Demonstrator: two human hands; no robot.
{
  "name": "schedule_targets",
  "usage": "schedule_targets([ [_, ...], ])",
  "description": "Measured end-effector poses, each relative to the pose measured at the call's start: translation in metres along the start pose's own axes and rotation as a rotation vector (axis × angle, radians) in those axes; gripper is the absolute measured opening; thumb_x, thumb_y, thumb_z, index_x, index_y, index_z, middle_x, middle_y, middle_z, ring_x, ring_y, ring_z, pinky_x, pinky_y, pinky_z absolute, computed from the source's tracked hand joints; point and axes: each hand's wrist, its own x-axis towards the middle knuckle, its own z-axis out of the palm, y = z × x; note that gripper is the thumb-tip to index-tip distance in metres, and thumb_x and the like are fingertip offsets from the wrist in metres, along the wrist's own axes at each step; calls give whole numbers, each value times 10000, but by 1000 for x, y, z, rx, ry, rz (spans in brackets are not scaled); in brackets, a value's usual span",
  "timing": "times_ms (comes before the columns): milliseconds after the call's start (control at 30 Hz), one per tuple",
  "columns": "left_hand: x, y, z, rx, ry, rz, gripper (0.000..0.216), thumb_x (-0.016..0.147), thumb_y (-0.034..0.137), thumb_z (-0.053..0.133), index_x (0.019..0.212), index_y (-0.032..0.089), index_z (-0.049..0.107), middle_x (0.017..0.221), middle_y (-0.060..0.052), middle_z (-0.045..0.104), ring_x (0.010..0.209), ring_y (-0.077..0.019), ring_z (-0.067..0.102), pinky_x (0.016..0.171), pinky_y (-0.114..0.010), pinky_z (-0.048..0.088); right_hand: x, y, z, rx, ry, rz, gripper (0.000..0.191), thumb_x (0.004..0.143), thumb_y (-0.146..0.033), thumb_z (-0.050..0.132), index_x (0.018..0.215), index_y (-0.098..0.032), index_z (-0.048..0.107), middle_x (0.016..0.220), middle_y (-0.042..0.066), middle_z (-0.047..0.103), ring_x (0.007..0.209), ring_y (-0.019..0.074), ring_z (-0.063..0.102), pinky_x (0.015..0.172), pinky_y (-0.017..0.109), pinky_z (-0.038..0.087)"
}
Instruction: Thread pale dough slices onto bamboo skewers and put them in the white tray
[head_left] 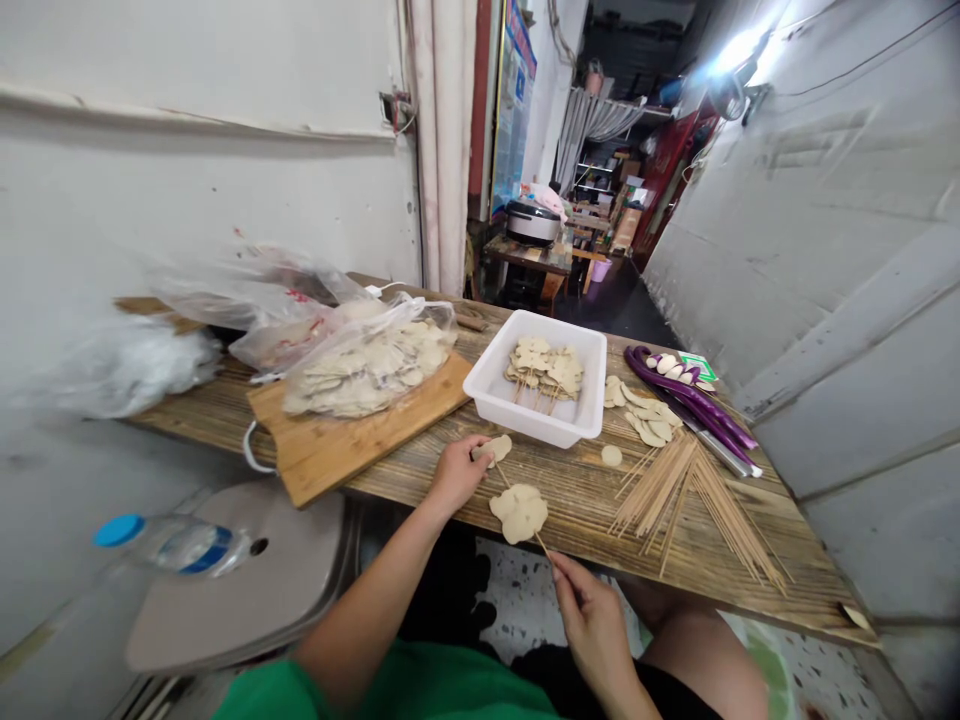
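Note:
My right hand (589, 605) grips the lower end of a thin wooden skewer (543, 545). Pale, flat round slices (519, 512) are threaded in a cluster on its middle. At the skewer's upper end, my left hand (459, 472) pinches more of these pale slices (493, 451). Just beyond, a white plastic tub (536, 425) holds several finished skewers of slices (546, 368). One single slice (611, 456) lies on the wood to the right, near a loose pile of slices (646, 412). Bare skewers (667, 490) fan out on the table's right side.
A clear bag of slices (375, 365) rests on a wooden cutting board (405, 425) at left. Purple eggplants (694, 400) and a knife (724, 452) lie at the table's (795, 540) right. A water bottle (176, 543) lies on a stool (225, 620) beside me.

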Motion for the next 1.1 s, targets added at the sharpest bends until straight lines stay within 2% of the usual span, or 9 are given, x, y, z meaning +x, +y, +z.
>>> schedule_targets([
  [333, 5, 9, 0, -294, 36, -147, 190, 628, 169, 632, 810, 121, 655, 685, 0, 633, 481, -85, 508, 452, -196, 424, 0, -6, 3, 76, 65, -17, 275, 857, -261, 500, 1013, -196, 717, 975, 61, 745, 904, 205, 700, 812, 260, 549],
  [633, 8, 11, -6, -534, -14, -261, 236, 567, 171, 712, 777, 109, 624, 645, -1, 628, 482, -68, 498, 430, -169, 386, -4, -5, 2, 119, 64, -38, 289, 873, -305, 500, 1026, -195, 718, 999, 67, 737, 939, 212, 687, 841, 264, 540],
  [867, 8, 20, -12, -720, -119, -374, 195, 602, 107, 705, 781, 95, 628, 695, -41, 644, 538, -77, 537, 449, -164, 396, -5, 1, 2, 145, 55, -23, 286, 867, -293, 506, 1045, -199, 709, 1035, 66, 725, 977, 211, 671, 851, 270, 532],
  [967, 8, 23, -15, -785, -151, -416, 159, 627, 73, 690, 772, 98, 630, 717, -52, 648, 545, -74, 540, 450, -157, 399, -6, 4, 3, 203, 60, 5, 289, 859, -319, 520, 1039, -199, 711, 935, 64, 749, 847, 210, 704, 771, 267, 560],
  [1033, 8, 25, -16, -821, -174, -434, 139, 642, 53, 679, 764, 100, 632, 730, -56, 651, 544, -68, 538, 451, -151, 398, -7, 5, 4, 260, 48, 45, 302, 865, -344, 517, 1050, -197, 704, 736, 42, 740, 631, 183, 687, 613, 239, 567],
  [1100, 8, 26, -16, -878, -199, -454, 124, 650, 33, 672, 747, 102, 634, 733, -58, 652, 547, -65, 537, 455, -146, 402, -8, 6, 6, 319, 30, 79, 314, 874, -361, 509, 1067, -195, 693, 560, 2, 654, 480, 154, 605, 481, 216, 517],
])
